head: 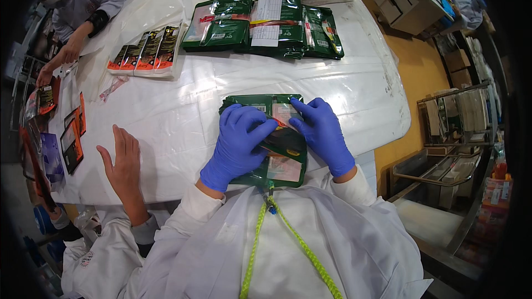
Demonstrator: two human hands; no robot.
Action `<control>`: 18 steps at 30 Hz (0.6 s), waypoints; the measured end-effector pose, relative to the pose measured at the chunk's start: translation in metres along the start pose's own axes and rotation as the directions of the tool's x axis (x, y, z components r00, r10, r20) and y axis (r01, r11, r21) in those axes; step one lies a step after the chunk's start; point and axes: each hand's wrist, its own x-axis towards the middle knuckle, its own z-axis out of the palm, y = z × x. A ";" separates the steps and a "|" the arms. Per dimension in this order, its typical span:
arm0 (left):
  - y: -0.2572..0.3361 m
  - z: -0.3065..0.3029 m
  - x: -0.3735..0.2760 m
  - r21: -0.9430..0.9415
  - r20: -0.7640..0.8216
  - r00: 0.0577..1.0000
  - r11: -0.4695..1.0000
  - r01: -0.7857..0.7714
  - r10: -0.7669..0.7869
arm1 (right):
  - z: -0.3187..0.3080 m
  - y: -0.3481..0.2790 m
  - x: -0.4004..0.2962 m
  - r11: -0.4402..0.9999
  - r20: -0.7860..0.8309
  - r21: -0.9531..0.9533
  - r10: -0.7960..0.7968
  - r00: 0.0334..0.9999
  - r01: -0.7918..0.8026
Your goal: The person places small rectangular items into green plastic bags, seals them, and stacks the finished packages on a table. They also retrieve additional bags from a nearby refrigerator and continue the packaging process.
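In front of me on the table lies a small pile of flat green plastic pouches (286,170), printed with labels and barcodes. My left hand (239,143), in a blue glove, pinches the bent dark part of the top pouch (286,139) between thumb and fingers. At the pile's right edge is my right hand (326,135), also gloved in blue. Its index finger and thumb touch the pile near a pale label, spread apart. The pouch parts under my left palm are hidden.
Bundled green pouches (274,25) lie at the table's far side, beside a stack of black-and-orange pouches (145,52). At left a co-worker's bare hand (124,158) hovers near loose pouches (72,145); another co-worker's hand (70,52) reaches in. A metal trolley (436,170) stands right.
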 end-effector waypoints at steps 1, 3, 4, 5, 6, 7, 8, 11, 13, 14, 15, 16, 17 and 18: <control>0.000 0.000 0.000 -0.002 0.005 1.000 1.000 -0.004 0.004 | 0.002 0.001 0.000 0.999 0.013 -0.040 0.021 1.000 -0.020; 0.000 0.001 -0.003 -0.072 -0.033 0.997 0.995 0.069 -0.072 | 0.003 0.004 0.000 1.000 -0.001 -0.015 -0.015 1.000 0.015; 0.001 0.002 -0.004 -0.108 -0.050 0.993 0.989 0.105 -0.111 | 0.003 0.004 0.000 0.999 -0.008 -0.003 -0.033 0.999 0.033; 0.001 0.003 -0.003 -0.101 -0.073 0.993 0.991 0.088 -0.096 | 0.003 0.003 0.000 0.997 -0.059 0.007 -0.081 0.995 0.081; 0.000 0.004 -0.002 -0.095 -0.096 0.992 0.993 0.071 -0.080 | 0.004 0.002 0.000 0.992 -0.111 0.014 -0.126 0.986 0.128; 0.000 0.004 -0.001 -0.088 -0.119 0.991 0.995 0.054 -0.064 | 0.005 0.000 -0.001 0.984 -0.162 0.018 -0.171 0.972 0.176; 0.000 0.003 0.001 -0.077 -0.104 0.993 0.996 0.046 -0.054 | 0.004 -0.001 -0.002 0.982 -0.151 0.109 -0.138 0.979 0.156; 0.004 -0.002 0.007 -0.035 -0.048 0.998 0.999 0.031 -0.032 | -0.001 -0.006 -0.006 0.915 -0.070 0.403 -0.008 0.998 0.036; 0.004 -0.004 0.008 0.006 0.002 1.000 1.000 0.026 -0.026 | -0.006 -0.013 -0.006 0.790 0.049 0.602 0.108 0.993 -0.116; 0.004 -0.004 0.007 0.007 0.000 1.000 1.000 0.021 -0.021 | -0.009 -0.017 -0.006 0.781 0.069 0.608 0.125 0.990 -0.141; 0.002 -0.002 0.006 0.007 -0.002 1.000 1.000 0.015 -0.015 | -0.012 -0.021 -0.005 0.772 0.089 0.614 0.141 0.986 -0.166; 0.001 -0.001 0.004 0.008 -0.005 1.000 1.000 0.010 -0.010 | -0.013 -0.023 -0.005 0.762 0.108 0.619 0.157 0.982 -0.190; 0.000 0.000 0.002 0.011 -0.003 1.000 1.000 0.004 -0.004 | -0.011 -0.020 -0.005 0.732 0.094 0.656 0.166 0.982 -0.186; -0.001 0.001 0.001 0.013 -0.001 1.000 1.000 -0.001 0.001 | -0.009 -0.014 -0.005 0.700 0.079 0.690 0.177 0.981 -0.182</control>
